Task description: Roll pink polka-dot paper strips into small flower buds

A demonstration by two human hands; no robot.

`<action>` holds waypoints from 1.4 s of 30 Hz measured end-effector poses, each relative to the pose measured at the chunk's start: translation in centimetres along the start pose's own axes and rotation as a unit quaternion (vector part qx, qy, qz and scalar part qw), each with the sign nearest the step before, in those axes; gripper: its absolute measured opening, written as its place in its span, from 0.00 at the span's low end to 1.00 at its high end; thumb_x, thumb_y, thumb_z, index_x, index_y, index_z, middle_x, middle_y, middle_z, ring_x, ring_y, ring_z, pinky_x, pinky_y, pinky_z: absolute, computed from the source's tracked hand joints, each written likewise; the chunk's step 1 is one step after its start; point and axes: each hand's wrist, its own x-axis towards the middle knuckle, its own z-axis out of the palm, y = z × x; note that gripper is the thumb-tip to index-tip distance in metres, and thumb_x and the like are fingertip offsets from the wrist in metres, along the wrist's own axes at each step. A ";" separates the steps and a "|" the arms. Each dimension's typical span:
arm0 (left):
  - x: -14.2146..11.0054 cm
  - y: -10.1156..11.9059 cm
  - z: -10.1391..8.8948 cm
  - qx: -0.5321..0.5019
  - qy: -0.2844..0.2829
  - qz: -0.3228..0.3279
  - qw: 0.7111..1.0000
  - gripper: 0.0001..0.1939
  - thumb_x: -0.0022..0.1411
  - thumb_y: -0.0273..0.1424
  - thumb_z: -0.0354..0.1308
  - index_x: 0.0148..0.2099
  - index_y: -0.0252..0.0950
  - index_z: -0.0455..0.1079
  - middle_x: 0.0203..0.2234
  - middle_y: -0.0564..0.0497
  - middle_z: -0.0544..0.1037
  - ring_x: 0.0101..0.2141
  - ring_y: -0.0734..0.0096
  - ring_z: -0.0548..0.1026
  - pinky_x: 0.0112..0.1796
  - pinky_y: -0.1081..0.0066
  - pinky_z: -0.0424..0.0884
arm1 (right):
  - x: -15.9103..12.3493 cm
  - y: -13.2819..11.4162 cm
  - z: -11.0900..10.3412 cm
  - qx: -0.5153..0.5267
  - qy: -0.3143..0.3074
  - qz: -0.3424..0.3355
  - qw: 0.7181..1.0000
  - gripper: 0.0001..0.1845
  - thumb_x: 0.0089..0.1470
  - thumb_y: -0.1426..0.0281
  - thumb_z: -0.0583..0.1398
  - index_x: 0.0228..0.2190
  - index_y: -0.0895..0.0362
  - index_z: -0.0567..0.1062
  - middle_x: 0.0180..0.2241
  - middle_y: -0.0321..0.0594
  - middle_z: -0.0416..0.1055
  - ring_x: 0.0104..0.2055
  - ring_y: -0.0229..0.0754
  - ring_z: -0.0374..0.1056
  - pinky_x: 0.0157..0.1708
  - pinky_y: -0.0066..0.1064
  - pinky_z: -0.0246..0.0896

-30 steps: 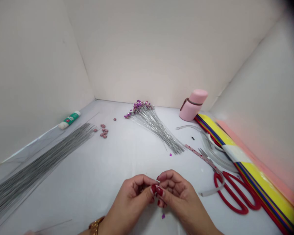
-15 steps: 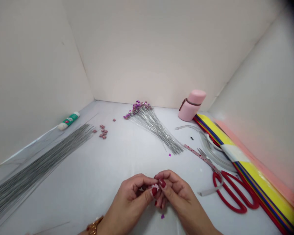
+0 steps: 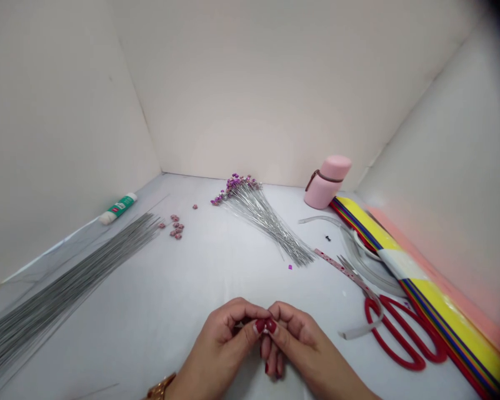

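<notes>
My left hand (image 3: 227, 339) and my right hand (image 3: 304, 340) meet low in the middle, thumb tips side by side. Both are closed in a pinch on a small pale, whitish-pink piece (image 3: 265, 329). Only a sliver of it shows between the thumbnails, so its kind cannot be made out. Ahead of my hands lies a bundle of silvery wire stems (image 3: 270, 225) with purple and pink heads (image 3: 237, 182) at the far end. A tiny purple square (image 3: 290, 267) rests near the stem ends. Several small pink star-like pieces (image 3: 176, 226) lie to the left.
On the left are a bunch of long grey wires (image 3: 75, 283) and a green-and-white glue stick (image 3: 119, 209). To the right lie red-handled scissors (image 3: 400, 339), a patterned strip (image 3: 337, 265), a pink bottle (image 3: 327, 182) and a stack of coloured sheets (image 3: 435, 297).
My thumbs have come together over the pale piece, covering most of it. The right hand's lower fingers have dropped slightly, and the purple bit below them is no longer plainly visible.
</notes>
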 end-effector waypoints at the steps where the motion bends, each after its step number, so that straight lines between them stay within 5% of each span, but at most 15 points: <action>1: 0.0 -0.1 0.0 0.000 0.004 -0.003 1.000 0.08 0.57 0.31 0.53 0.35 0.30 0.67 0.19 0.52 0.71 0.22 0.72 0.70 0.28 0.69 0.65 | 0.0 0.0 0.0 -0.001 0.002 -0.003 1.000 0.16 0.50 0.59 0.56 0.24 0.60 0.63 0.18 0.35 0.67 0.18 0.31 0.62 0.18 0.22 0.52; 7: 0.1 -0.6 -0.2 0.007 0.049 -0.014 0.999 0.09 0.56 0.31 0.55 0.37 0.31 0.69 0.20 0.51 0.72 0.24 0.72 0.70 0.30 0.69 0.65 | -0.1 -0.4 0.4 0.009 0.030 -0.022 0.999 0.16 0.51 0.59 0.55 0.25 0.60 0.63 0.17 0.34 0.66 0.17 0.31 0.61 0.18 0.22 0.53; 17: -0.5 -0.5 -0.6 0.202 0.084 0.048 0.975 0.08 0.58 0.29 0.51 0.38 0.34 0.70 0.30 0.47 0.73 0.31 0.68 0.71 0.33 0.70 0.66 | -0.7 -0.2 0.5 -0.135 0.070 -0.064 0.986 0.15 0.51 0.60 0.55 0.24 0.60 0.67 0.18 0.35 0.64 0.21 0.34 0.61 0.20 0.25 0.55; 20: -0.5 -0.2 -0.6 0.230 0.072 0.065 0.968 0.09 0.58 0.28 0.51 0.36 0.35 0.72 0.29 0.47 0.74 0.31 0.68 0.72 0.34 0.71 0.66 | -0.7 -0.2 0.4 -0.111 0.069 -0.044 0.990 0.15 0.50 0.60 0.55 0.23 0.60 0.66 0.18 0.34 0.64 0.20 0.33 0.60 0.19 0.24 0.55; 25: 0.0 0.3 -0.6 0.160 0.077 0.021 0.984 0.08 0.55 0.30 0.54 0.35 0.34 0.73 0.29 0.48 0.74 0.31 0.69 0.71 0.34 0.71 0.66 | -0.2 -0.4 0.3 -0.023 0.047 -0.013 0.999 0.16 0.50 0.59 0.56 0.23 0.60 0.65 0.18 0.36 0.67 0.18 0.31 0.61 0.18 0.22 0.54; 34: 0.2 0.3 -0.4 0.032 0.086 -0.043 0.995 0.10 0.50 0.34 0.59 0.33 0.31 0.72 0.20 0.51 0.73 0.25 0.71 0.69 0.31 0.69 0.64 | 0.0 -0.3 0.1 -0.013 0.035 -0.019 0.999 0.16 0.52 0.59 0.54 0.24 0.61 0.66 0.19 0.36 0.67 0.18 0.32 0.61 0.19 0.22 0.55; 42: 0.1 0.5 -0.4 0.048 0.098 -0.056 0.992 0.09 0.48 0.31 0.60 0.32 0.30 0.72 0.22 0.49 0.74 0.25 0.71 0.70 0.30 0.70 0.64 | -0.2 -0.5 0.2 -0.102 0.048 -0.046 0.993 0.16 0.51 0.59 0.54 0.24 0.60 0.68 0.18 0.36 0.65 0.20 0.33 0.61 0.20 0.23 0.55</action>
